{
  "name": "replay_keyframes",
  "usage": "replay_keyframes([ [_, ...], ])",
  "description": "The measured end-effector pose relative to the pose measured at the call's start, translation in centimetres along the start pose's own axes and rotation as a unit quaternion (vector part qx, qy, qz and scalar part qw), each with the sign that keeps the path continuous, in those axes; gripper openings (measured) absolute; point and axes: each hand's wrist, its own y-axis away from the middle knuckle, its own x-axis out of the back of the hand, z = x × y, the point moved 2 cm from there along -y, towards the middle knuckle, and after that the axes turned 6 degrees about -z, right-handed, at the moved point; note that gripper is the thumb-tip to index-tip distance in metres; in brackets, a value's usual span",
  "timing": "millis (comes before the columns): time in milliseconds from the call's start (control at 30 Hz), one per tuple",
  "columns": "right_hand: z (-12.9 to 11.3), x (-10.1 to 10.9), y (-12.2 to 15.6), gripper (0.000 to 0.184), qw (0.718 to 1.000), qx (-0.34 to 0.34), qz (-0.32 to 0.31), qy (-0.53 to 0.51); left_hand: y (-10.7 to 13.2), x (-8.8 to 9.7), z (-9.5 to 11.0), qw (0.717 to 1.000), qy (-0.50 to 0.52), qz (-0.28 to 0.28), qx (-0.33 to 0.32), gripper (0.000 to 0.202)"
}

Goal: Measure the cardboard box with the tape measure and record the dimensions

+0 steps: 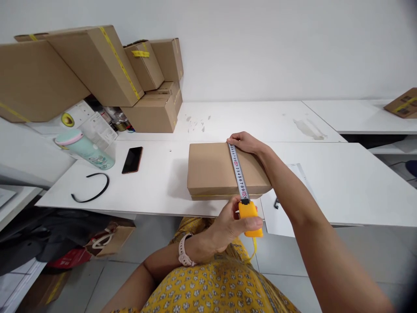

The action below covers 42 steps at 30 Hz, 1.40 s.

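A closed brown cardboard box (211,165) lies flat near the table's front edge. Across its top, from the far edge to the near edge, runs the pulled-out metal blade of a tape measure (249,217). My left hand (233,224), a pink watch on its wrist, is closed round the yellow case just in front of the box, thumb on top. At the box's far edge, my right hand (246,141) pinches the blade's end against the cardboard, its other fingers curled over the far side and partly hidden. A yellow strap hangs from the case.
Stacked cardboard boxes (153,108) stand at the back left. A mint tumbler (87,150), a phone (132,160) and a black headband (106,187) lie on the left. White paper (276,217) with a black object sits under my right arm. Another box (404,104) is far right.
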Motion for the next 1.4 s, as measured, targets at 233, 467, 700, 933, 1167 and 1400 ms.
replay_keyframes([
  [233, -0.3, 3.3, -6.3, 0.069, 0.986, 0.081, 0.138, -0.041, 3.3, 2.1, 3.2, 0.994, -0.069, -0.085, -0.014, 0.067],
  [467, 7.8, 3.1, 4.2, 0.068, 0.956, 0.042, 0.287, -0.045, 10.7, 9.9, 4.2, 0.959, -0.217, 0.118, -0.142, 0.084],
  [700, 6.7, -0.9, 8.1, 0.072, 0.976, 0.042, 0.214, 0.031, 8.9, 12.7, 5.6, 0.958, -0.209, 0.136, -0.143, 0.079],
  [933, 1.1, 1.4, 4.6, 0.04, 0.935, 0.041, 0.32, 0.15, 5.2, 12.7, 12.7, 0.934, -0.242, 0.118, -0.235, 0.061],
  [1167, -0.5, 0.4, 2.1, 0.027, 0.873, 0.223, 0.294, 0.318, 6.1, 8.9, 9.3, 0.931, -0.275, 0.028, -0.239, 0.074],
  [1400, -1.3, -0.9, 1.0, 0.029, 0.834, 0.223, 0.318, 0.392, 4.0, 7.6, 0.7, 0.957, -0.277, -0.085, -0.014, 0.08],
])
